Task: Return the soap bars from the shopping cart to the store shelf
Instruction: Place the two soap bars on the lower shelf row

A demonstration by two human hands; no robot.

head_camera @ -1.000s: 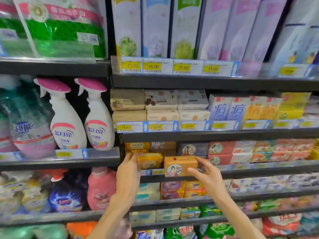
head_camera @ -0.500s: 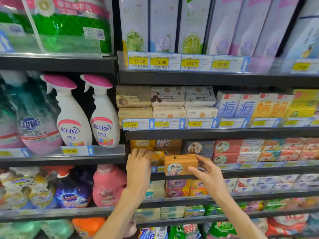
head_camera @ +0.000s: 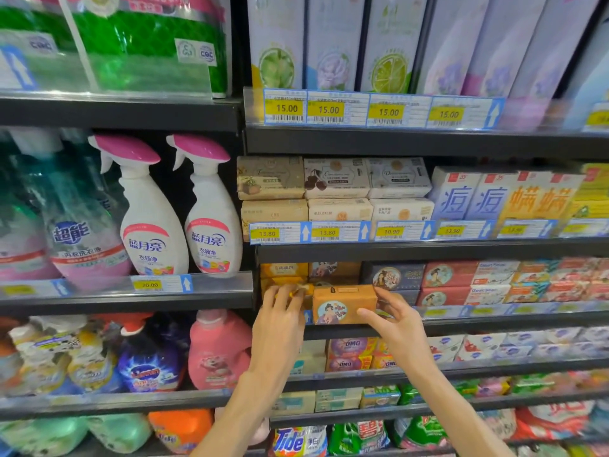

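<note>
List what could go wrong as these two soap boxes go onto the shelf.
1. The right hand pinches the orange soap box by one end only, out in front of the shelf edge; it could tip or slip and fall.
2. The left hand pushes a yellow soap box into an already stacked slot; it might jam or shove the yellow boxes there backward.
3. Both hands work side by side, so they could knock each other's box.

A shop aisle is shown: dark metal shelves (head_camera: 428, 249) are stacked in tiers, each edged with price tags (head_camera: 286, 108) printed in yellow. Boxed soaps (head_camera: 336, 178) are ranged at 12 o'clock, spray bottles (head_camera: 151, 219) at 9 o'clock, and detergent bags (head_camera: 300, 440) at 6 o'clock.
</note>
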